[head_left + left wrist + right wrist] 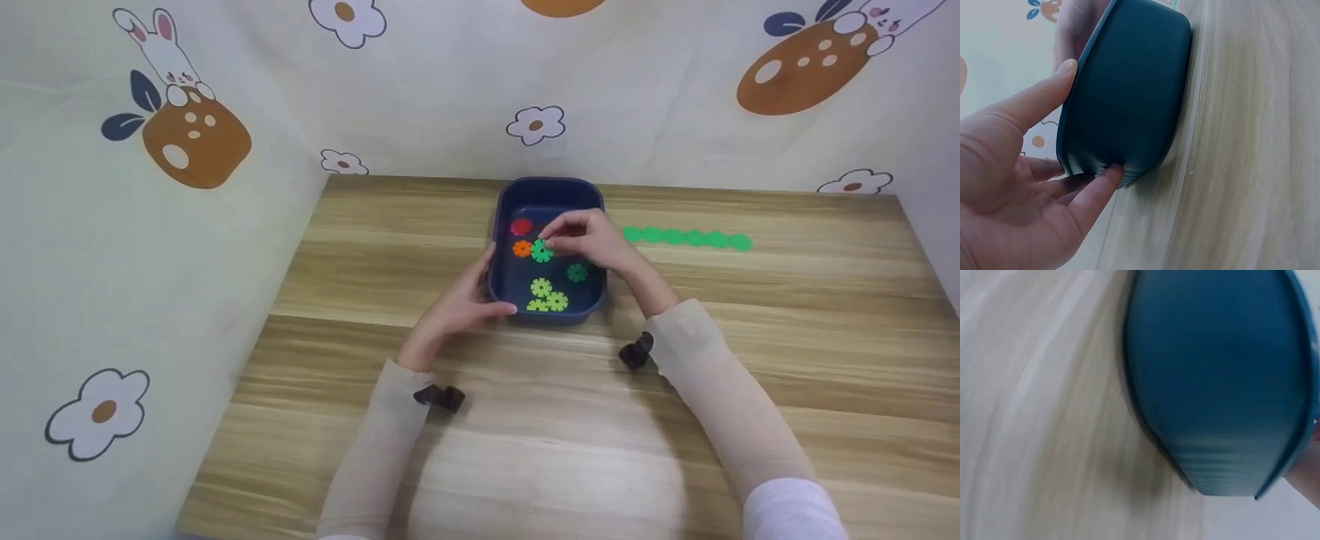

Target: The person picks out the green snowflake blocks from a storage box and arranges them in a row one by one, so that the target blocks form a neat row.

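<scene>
A dark blue plastic box (551, 316) sits on the table with several small notched snowflake discs inside. My left hand (463, 300) holds the box at its near left corner; in the left wrist view the thumb (1044, 95) lies on the rim and the fingers touch the end wall. Over the inside of the box, my right hand (589, 238) pinches a green snowflake disc (541, 252) between thumb and fingertips. Around it lie an orange disc (522, 249), a red disc (520, 226), a darker green disc (577, 272) and yellow-green discs (556, 301). The right wrist view shows mostly the box's outer wall (1219, 382).
To the right of the box, a row of joined green snowflake discs (696, 238) lies on the wooden table (375, 255). A printed cloth (442, 97) with rabbits and flowers stands along the table's back and sides.
</scene>
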### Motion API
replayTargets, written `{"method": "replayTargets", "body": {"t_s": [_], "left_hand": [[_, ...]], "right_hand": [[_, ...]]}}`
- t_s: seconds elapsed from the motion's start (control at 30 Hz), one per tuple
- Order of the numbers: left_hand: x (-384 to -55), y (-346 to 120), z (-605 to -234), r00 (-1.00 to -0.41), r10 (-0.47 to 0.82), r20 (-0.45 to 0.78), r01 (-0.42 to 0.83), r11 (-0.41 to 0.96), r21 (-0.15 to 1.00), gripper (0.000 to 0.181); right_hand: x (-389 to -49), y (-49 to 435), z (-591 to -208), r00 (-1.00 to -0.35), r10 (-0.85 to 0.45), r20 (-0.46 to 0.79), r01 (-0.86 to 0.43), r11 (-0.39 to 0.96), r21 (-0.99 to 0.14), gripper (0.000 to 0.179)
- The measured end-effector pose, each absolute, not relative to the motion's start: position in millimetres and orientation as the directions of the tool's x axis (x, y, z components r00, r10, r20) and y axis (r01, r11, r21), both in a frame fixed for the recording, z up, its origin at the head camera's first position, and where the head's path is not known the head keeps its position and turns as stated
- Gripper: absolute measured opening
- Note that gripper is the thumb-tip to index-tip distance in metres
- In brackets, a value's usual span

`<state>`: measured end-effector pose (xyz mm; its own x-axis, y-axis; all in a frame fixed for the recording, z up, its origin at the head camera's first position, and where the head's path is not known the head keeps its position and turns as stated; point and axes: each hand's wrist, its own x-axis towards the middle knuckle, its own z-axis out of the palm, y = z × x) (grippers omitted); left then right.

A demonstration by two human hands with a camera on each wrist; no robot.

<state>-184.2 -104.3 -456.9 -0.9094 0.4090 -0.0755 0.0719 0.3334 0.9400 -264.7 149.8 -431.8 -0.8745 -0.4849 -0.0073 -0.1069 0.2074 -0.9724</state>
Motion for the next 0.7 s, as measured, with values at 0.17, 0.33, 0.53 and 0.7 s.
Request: {"method": "replayTargets", "body": {"t_s": [0.17,0.33,0.53,0.7], "left_hand": [[-184,-104,-458,-0.91,0.406,-0.078,0.063,0.323,0.944,0.107],[-184,-104,-458,-0.91,0.404,-0.089,0.048,0.317,0.947,0.107],[-182,-105,-456,-0.912,0.398,-0.102,0.039,0.33,0.943,0.107],[-182,-105,-457,-0.914,0.391,-0.104,0.043,0.351,0.935,0.108]], "right_hand": [[-262,164,-424,-0.899,-0.437,-0.018,-0.077,0.197,-0.978,0.022],[-264,184,-418,-0.919,-0.393,-0.002,-0.073,0.176,-0.982,0.015],[-266,214,-413,-0.937,-0.347,0.045,-0.091,0.117,-0.989,0.015],[-265,239,-412,-0.956,-0.286,0.06,-0.068,0.018,-0.998,0.015]]}}
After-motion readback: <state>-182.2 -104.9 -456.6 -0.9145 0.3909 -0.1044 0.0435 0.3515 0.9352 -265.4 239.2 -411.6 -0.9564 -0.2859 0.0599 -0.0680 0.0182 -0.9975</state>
